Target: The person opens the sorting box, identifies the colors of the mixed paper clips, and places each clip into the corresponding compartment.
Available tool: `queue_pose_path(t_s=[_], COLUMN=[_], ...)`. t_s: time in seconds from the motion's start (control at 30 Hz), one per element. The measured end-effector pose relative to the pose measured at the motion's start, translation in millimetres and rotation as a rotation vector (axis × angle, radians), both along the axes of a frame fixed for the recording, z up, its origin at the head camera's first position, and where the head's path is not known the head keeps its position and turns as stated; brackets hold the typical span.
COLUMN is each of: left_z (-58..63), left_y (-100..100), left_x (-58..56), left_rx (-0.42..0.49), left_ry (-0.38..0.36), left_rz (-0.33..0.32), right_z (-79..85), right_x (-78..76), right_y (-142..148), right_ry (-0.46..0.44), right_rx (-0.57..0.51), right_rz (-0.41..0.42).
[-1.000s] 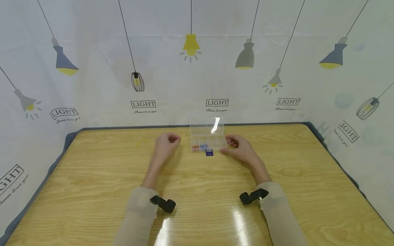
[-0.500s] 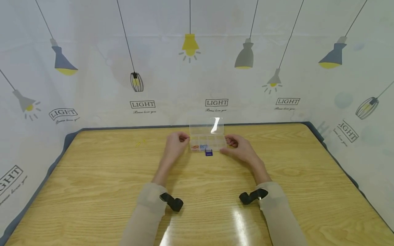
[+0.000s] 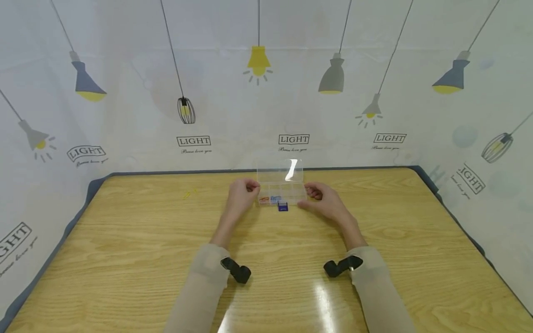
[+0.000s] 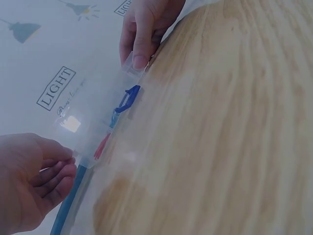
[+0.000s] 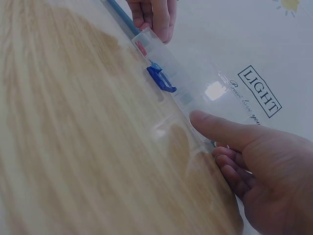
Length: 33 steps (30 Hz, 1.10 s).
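A clear plastic compartment box (image 3: 287, 192) stands at the table's far edge, its transparent lid (image 3: 272, 171) raised behind it. Red pieces (image 3: 264, 200) lie in its front left compartment, with light blue pieces (image 3: 275, 199) beside them. At the box's front edge is a dark blue clasp-like piece (image 3: 283, 206). My left hand (image 3: 243, 194), fingers bent, has its fingertips at the box's left end; whether they pinch anything is hidden. My right hand (image 3: 326, 201) grips the right end, thumb (image 5: 208, 122) along the front and the other fingers curled at the side.
Small thin yellow pieces (image 3: 189, 194) lie on the wooden table (image 3: 266, 259) left of my left hand. Behind the table's far edge rises a white cloth backdrop (image 3: 233, 120) printed with lamps.
My left hand has moved right, from beside the box to its left end. The right hand, the box and the yellow pieces on the table stay where they were.
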<state>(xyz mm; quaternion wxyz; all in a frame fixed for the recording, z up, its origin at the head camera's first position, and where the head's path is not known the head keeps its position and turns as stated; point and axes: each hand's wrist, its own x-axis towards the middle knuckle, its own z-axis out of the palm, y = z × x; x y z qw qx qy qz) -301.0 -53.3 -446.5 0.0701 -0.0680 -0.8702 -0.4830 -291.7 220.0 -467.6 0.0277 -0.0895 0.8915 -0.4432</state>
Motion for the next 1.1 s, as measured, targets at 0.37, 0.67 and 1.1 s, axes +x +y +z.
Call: queue_pose_path(t_s=[0.37, 0.67, 1.1], left_z=[-1.8, -2.8, 0.4], left_y=[-7, -20, -59], left_x=[2.9, 6.9, 11.2], left_rx=[-0.001, 0.003, -0.036], left_ry=[-0.016, -0.049, -0.037], left_rz=[-0.03, -0.015, 0.02], right_z=[-0.1, -1.5, -4.1], right_x=[0.5, -0.7, -2.6], right_y=[2, 1, 2], right_ry=[0.015, 0.015, 0.018], right_rx=[-0.004, 0.002, 0.001], right_rz=[0.008, 0.004, -0.001])
